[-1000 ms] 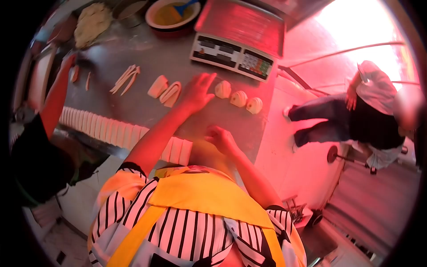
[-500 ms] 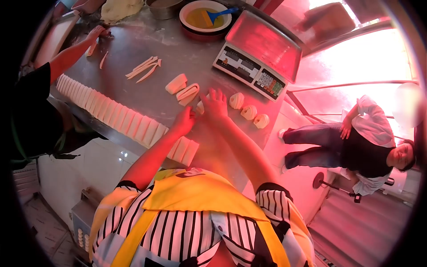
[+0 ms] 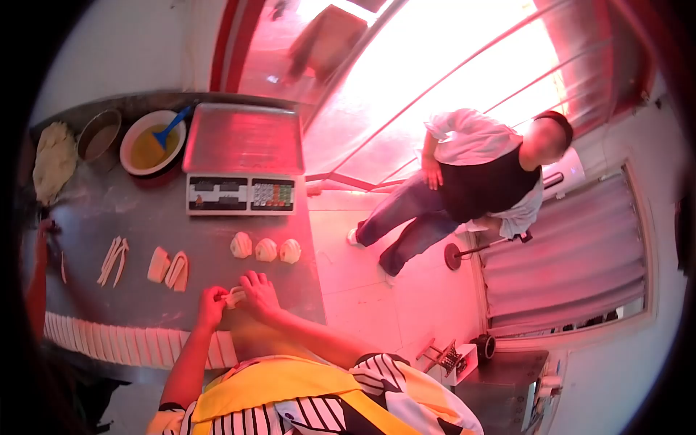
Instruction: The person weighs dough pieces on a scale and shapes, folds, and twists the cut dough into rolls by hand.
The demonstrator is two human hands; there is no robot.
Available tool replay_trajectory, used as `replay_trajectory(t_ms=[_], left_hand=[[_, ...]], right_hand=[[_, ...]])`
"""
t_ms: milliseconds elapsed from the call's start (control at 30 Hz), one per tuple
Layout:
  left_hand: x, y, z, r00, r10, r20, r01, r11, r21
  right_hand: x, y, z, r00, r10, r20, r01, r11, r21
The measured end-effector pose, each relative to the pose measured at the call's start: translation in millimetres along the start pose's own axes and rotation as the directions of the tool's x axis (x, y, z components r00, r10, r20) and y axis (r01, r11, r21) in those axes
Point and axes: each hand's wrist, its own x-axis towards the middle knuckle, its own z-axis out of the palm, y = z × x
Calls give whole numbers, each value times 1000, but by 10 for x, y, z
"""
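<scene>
A small strip of dough [image 3: 234, 296] is held low over the metal table between my two hands. My left hand [image 3: 212, 304] pinches its left end, while my right hand [image 3: 259, 293] has its fingers closed over the other side. Three coiled dough buns [image 3: 266, 250] sit in a row just beyond my hands. To the left lie two folded dough pieces [image 3: 158, 264], one showing its looped layers. Farther left are several thin dough strips [image 3: 114, 259]. Along the near table edge runs a long row of dough slices [image 3: 130, 345].
A digital scale [image 3: 241, 194] stands at the back right of the table [image 3: 152, 214]. Beside it are a bowl of yellow liquid [image 3: 150, 148] with a blue brush [image 3: 171, 127], a metal bowl [image 3: 100, 139] and a dough lump [image 3: 54, 163]. A co-worker's arm [image 3: 36, 272] reaches in at left; another person [image 3: 475, 174] stands right.
The view has swung to the right. My hands have lifted the dough strip and brought it closer to me, away from the folded pieces.
</scene>
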Motion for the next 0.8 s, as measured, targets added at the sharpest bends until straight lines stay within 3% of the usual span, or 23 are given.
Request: replay_trajectory(t_ms=[33, 100, 200, 267, 300, 333, 367, 400, 433, 467, 500, 533, 567, 667, 700, 733, 767, 800], left_hand=[[29, 44, 22, 997, 74, -13, -73, 995, 66], [-3, 334, 49, 1000, -14, 28, 15, 999, -41], [3, 385, 87, 993, -95, 77, 111, 967, -230], [-38, 383, 115, 983, -131, 132, 167, 934, -316], [-36, 288, 138, 977, -146, 154, 195, 907, -373], [33, 143, 176, 972, -169, 165, 225, 875, -428], [88, 24, 200, 974, -91, 207, 164, 916, -367], [60, 71, 233, 974, -61, 218, 129, 943, -308], [-93, 559, 315, 978, -36, 205, 91, 959, -268], [-46, 523, 318, 961, -25, 274, 96, 964, -247], [-52, 523, 318, 958, 5, 285, 100, 931, -352], [-124, 621, 320, 963, -56, 265, 167, 892, -419], [-117, 720, 263, 964, -95, 247, 209, 849, -486], [15, 398, -29, 995, -63, 78, 75, 985, -155], [-27, 350, -53, 993, 111, -29, -105, 983, 152], [-81, 420, -22, 950, 305, -68, -242, 855, 458], [-105, 482, 16, 869, 493, -37, -320, 618, 718], [-117, 508, 49, 841, 535, 85, -409, 523, 748]], right_hand=[[-7, 38, -11, 1000, 7, -18, -7, 1000, 6], [-57, 122, 90, 999, 15, -51, -14, 1000, 25], [-176, 363, 352, 981, 196, 8, -192, 949, 248], [-135, 401, 186, 913, 345, 217, -405, 717, 567], [-207, 358, 119, 853, 375, 362, -517, 526, 675], [-224, 389, 83, 903, 329, 276, -429, 663, 614], [-212, 435, 83, 943, 260, 209, -333, 774, 539], [-239, 391, 100, 978, 206, 38, -163, 635, 755], [-249, 368, -3, 963, 258, 73, -237, 692, 682], [-254, 346, -113, 945, 309, 108, -310, 738, 600], [-335, 572, 67, 931, 316, 183, -357, 679, 641], [-269, 422, -367, 806, 382, 453, -590, 452, 669], [-312, 520, -409, 817, 377, 436, -563, 362, 743], [-524, 664, -475, 754, 460, 468, -554, 65, 830], [-577, 736, -449, 742, 482, 467, -570, 86, 817], [-642, 835, -382, 729, 505, 462, -584, 107, 805], [-672, 899, -332, 719, 528, 453, -595, 130, 793], [-692, 962, -276, 718, 519, 463, -614, 160, 773]])
